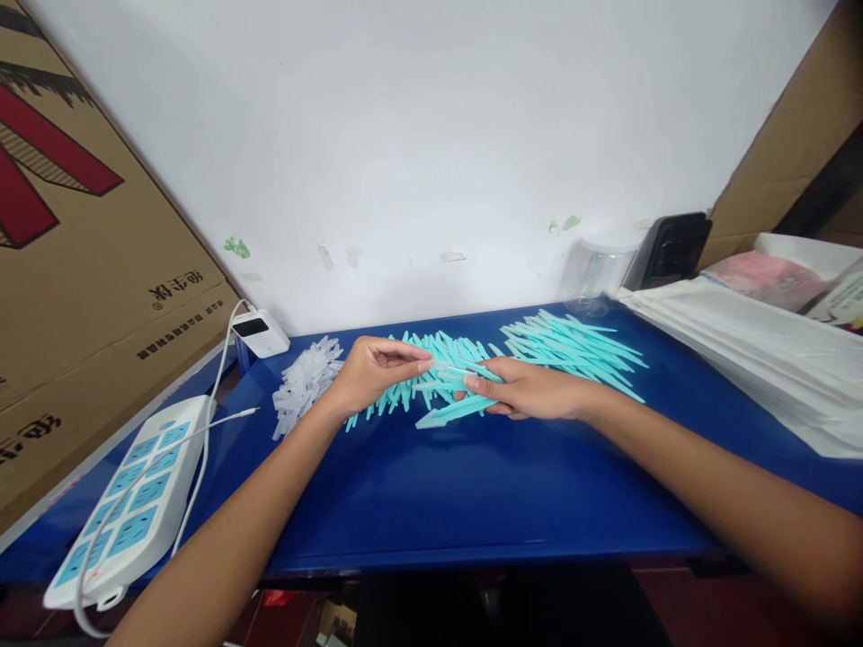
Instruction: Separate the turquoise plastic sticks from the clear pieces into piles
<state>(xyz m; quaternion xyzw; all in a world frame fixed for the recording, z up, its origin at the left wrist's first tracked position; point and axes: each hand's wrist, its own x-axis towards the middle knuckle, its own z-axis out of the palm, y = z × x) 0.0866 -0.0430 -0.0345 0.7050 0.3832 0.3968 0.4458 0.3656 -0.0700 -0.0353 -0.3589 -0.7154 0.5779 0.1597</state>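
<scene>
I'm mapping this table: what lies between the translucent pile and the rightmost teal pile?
Another teal pile, partly hidden behind the left hand and right hand, in the head view.

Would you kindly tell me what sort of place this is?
Perhaps a makeshift work corner: a blue table bears heaps of turquoise pieces, with a printed cardboard box at left.

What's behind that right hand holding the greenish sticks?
Beyond the right hand lie more turquoise sticks on the blue table, with the white wall farther back. Whatever the hand itself covers can't be seen.
</scene>
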